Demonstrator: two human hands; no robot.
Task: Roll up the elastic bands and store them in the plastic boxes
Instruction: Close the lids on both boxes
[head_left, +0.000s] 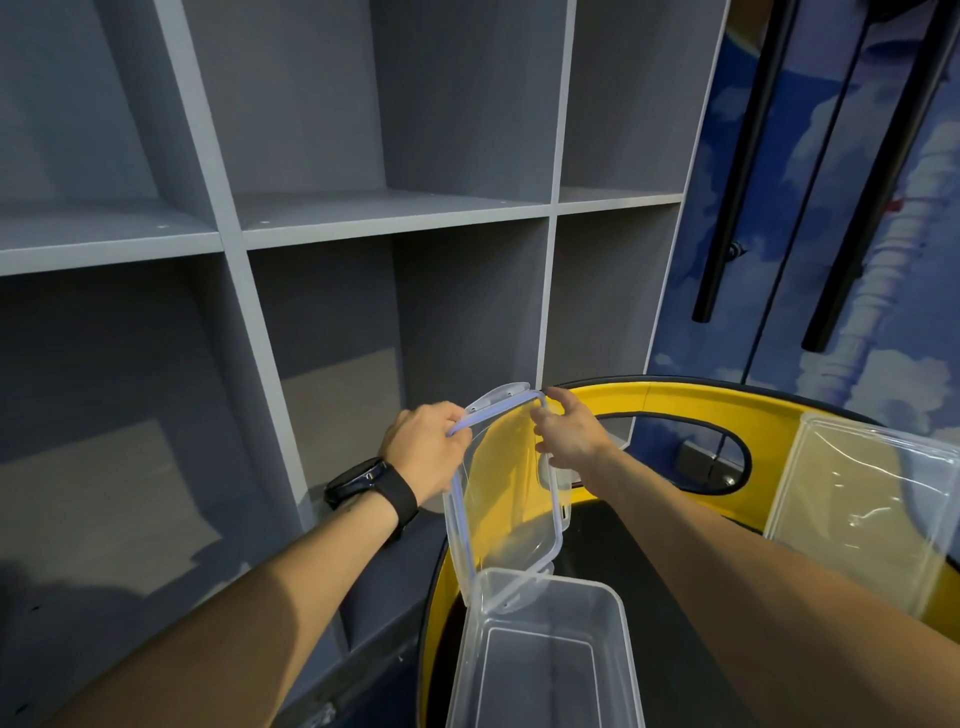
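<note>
A clear plastic lid (511, 493) with a bluish seal rim stands nearly upright above an open, empty clear plastic box (540, 654). My left hand (426, 449) grips the lid's upper left edge. My right hand (571, 434) touches the lid's upper right corner and right clip, fingers partly spread. A second clear plastic box (862, 512) leans at the right inside the yellow basket (675, 402). No elastic bands are visible.
The yellow basket has a black floor and an oval handle cut-out. A grey cubby shelf (395, 218) fills the left and centre. Black poles (748, 171) hang against a blue cloud-patterned wall at the right. A black watch sits on my left wrist.
</note>
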